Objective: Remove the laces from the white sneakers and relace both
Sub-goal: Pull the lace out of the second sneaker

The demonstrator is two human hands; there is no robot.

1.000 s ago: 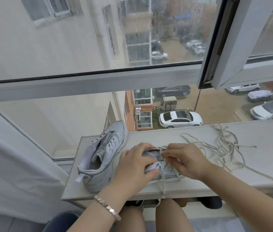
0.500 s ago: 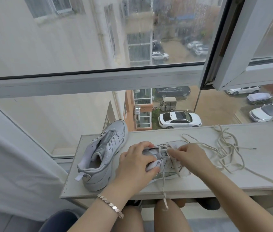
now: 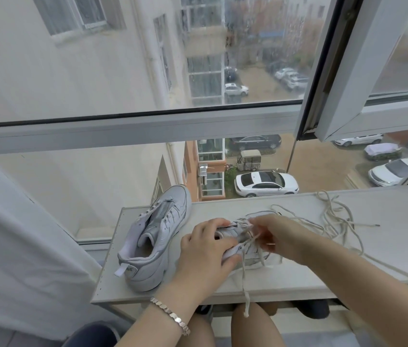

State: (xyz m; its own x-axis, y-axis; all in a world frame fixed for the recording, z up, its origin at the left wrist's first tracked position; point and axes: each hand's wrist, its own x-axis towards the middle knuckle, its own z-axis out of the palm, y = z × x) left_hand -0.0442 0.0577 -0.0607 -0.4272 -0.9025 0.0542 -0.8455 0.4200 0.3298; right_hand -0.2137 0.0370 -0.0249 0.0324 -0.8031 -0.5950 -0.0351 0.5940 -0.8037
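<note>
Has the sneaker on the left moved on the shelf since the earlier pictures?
No. The left sneaker stays in the same place near the left end of the shelf, at the same angle to its edges.

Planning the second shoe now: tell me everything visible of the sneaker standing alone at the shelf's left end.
The sneaker is white and leather-like, with a thick sole, a grey tongue and a heel pull tab. It stands upright on the shelf, heel toward the person, toe toward the window. No lace shows in it. Neither hand touches it; the left hand, just to its right, grips the other sneaker.
</note>
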